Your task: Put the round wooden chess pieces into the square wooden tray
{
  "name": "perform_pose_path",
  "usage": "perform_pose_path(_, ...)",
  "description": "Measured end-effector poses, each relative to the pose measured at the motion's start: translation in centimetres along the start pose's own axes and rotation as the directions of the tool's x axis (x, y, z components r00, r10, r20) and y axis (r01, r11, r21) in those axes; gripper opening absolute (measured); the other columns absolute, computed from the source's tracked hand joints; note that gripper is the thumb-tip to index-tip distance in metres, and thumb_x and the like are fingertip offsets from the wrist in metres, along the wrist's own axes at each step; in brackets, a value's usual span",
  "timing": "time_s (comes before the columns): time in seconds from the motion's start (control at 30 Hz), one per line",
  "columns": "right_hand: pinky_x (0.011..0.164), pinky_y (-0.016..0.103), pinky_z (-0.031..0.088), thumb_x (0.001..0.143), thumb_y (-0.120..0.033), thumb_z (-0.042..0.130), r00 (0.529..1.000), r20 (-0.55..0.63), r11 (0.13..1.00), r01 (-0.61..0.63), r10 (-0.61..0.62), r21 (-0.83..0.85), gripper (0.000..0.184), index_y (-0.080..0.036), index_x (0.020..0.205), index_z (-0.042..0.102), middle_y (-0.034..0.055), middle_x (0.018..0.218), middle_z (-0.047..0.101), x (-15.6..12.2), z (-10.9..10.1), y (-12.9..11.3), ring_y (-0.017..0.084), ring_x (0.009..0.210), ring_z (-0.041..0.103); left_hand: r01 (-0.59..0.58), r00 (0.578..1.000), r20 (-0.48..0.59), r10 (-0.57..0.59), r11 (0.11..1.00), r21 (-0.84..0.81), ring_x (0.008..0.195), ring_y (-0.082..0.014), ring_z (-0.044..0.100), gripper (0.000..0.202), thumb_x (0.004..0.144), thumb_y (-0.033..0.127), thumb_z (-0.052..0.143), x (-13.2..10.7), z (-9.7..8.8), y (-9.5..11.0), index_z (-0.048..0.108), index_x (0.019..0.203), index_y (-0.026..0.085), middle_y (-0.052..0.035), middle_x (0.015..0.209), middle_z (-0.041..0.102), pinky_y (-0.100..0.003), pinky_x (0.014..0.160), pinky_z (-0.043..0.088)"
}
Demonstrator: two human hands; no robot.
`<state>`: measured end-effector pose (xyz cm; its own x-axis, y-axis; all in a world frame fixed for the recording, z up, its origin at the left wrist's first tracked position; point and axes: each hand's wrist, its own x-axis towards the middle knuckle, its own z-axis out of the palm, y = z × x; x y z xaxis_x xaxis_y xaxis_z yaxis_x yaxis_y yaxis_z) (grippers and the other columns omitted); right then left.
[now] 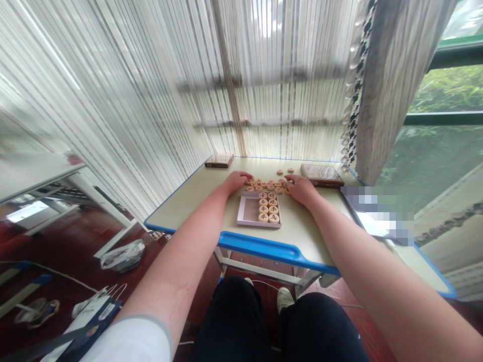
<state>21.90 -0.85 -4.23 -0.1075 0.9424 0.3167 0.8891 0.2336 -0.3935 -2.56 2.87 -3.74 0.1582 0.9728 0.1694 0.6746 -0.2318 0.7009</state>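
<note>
Wooden Chinese chess pieces with red characters lie loose in a cluster on the desk. My left hand is at the cluster's left end, its fingertips touching the pieces there. At the right end rests my right hand, with thumb and fingers apart beside the outermost pieces. Both hands look open, though their undersides are hidden. Nearer to me, between my forearms, sits a shallow pale box. Its right side holds two columns of black-character chess pieces, face up; the left side shows bare bottom.
Two single chess pieces lie behind the cluster. A flat box stands at the back left corner, a larger flat box at the back right. A blurred-out item lies right of my arm. The desk has a blue edge.
</note>
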Motion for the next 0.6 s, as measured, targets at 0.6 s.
perform_pose_path(0.6, 0.085, 0.03, 0.042, 0.077, -0.027, 0.05, 0.999, -0.023, 1.0, 0.025, -0.025, -0.008, 0.027, -0.019, 0.093, 0.07, 0.0074, 0.099, 0.068, 0.0, -0.3, -0.3, 0.021, 0.094, 0.06, 0.169, 0.979, 0.056, -0.196, 0.935, 0.312, 0.068, -0.0193, 0.065, 0.031, 0.071, 0.036, 0.052, -1.7, -2.5, 2.3, 0.069, 0.076, 0.011, -0.0124, 0.078, 0.07, -0.026, 0.062, 0.047)
